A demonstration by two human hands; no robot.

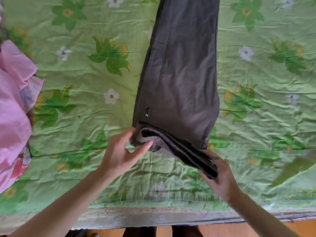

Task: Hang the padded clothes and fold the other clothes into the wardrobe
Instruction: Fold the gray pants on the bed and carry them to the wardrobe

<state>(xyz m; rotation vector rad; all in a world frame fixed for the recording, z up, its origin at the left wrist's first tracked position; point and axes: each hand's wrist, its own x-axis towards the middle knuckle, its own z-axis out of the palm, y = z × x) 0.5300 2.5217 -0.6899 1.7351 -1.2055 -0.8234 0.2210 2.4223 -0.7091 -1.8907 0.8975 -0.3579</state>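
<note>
Dark grey trousers [181, 69] lie lengthwise on the bed, folded leg over leg, with a small black label near the waist end. Their near end is lifted off the bed and folded. My left hand [123, 151] pinches the left corner of that end between thumb and fingers. At the right corner, my right hand [220, 175] grips the bunched layers of grey cloth. The far end of the trousers runs out of view at the top.
A green flowered bedspread [85, 82] covers the bed. A heap of pink clothes [13, 108] lies at the left edge. The bed's near edge [153, 218] has wooden floor [304, 226] below it, where dark trouser legs of the person show.
</note>
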